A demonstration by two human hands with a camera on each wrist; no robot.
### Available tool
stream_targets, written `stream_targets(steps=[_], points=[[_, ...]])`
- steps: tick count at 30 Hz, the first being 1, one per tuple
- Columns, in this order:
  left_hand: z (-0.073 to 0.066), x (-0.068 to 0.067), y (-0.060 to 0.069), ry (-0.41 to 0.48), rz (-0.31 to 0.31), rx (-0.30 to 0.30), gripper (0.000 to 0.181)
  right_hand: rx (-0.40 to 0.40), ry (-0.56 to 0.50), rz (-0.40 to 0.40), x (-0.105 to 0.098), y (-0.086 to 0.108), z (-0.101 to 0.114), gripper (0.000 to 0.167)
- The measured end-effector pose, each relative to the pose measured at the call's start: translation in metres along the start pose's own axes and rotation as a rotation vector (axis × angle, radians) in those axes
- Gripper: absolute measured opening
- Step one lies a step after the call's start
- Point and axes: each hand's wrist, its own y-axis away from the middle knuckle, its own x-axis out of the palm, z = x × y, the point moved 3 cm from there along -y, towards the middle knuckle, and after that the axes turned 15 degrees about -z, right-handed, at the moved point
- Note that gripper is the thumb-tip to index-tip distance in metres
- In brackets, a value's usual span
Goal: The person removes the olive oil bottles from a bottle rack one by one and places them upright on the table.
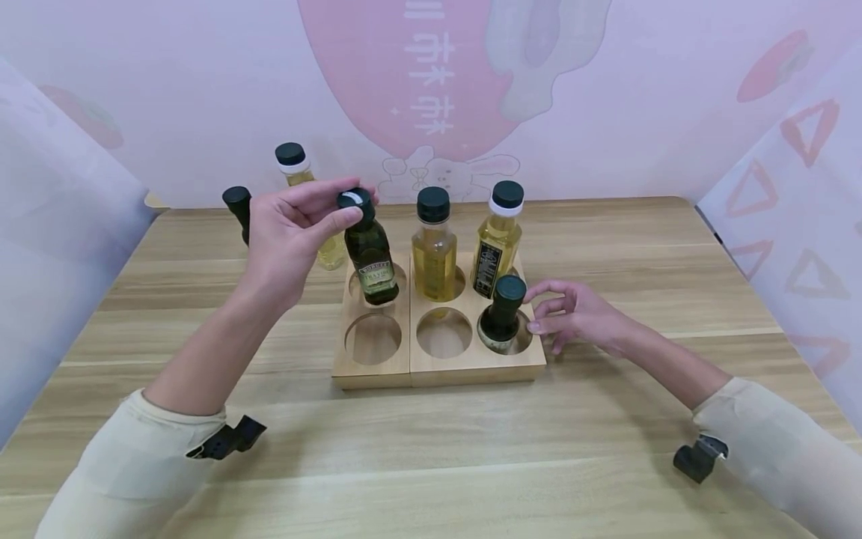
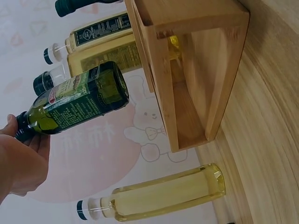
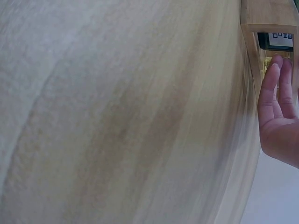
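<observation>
My left hand [image 1: 286, 232] pinches a dark green olive oil bottle [image 1: 373, 262] by its cap and neck. In the left wrist view this bottle [image 2: 74, 100] hangs tilted, its base apart from the wooden rack [image 2: 196, 25]. Seen from the head, it is over the back-left hole of the rack [image 1: 377, 376]. My right hand [image 1: 575, 314] is at the rack's right end, fingers loosely bent, beside a dark green bottle [image 1: 501, 318] in the front-right hole. Whether those fingertips touch the rack is unclear. Two yellow oil bottles [image 1: 434, 262] [image 1: 497, 251] stand in the back-middle and back-right holes.
Left of the rack, behind my left hand, stand another yellow oil bottle [image 1: 294, 168] and a dark-capped bottle [image 1: 238, 206], partly hidden. The front-left [image 1: 373, 339] and front-middle holes show bare wood. A printed backdrop [image 1: 222, 97] rises behind the wooden table [image 1: 438, 464].
</observation>
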Motion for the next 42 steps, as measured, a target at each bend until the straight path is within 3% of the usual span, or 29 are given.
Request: stream_targets(steps=[10, 24, 42], points=[[0.006, -0.005, -0.013, 0.015, -0.091, -0.032, 0.029, 0.001, 0.013, -0.006, -0.001, -0.001, -0.002, 0.036], [0.017, -0.011, -0.030, -0.049, -0.213, -0.069, 0.029, 0.009, 0.013, -0.010, -0.001, -0.002, -0.002, 0.036], [0.034, -0.017, -0.044, -0.084, -0.303, -0.114, 0.032, -0.005, 0.018, -0.007, -0.001, -0.002, -0.003, 0.037]])
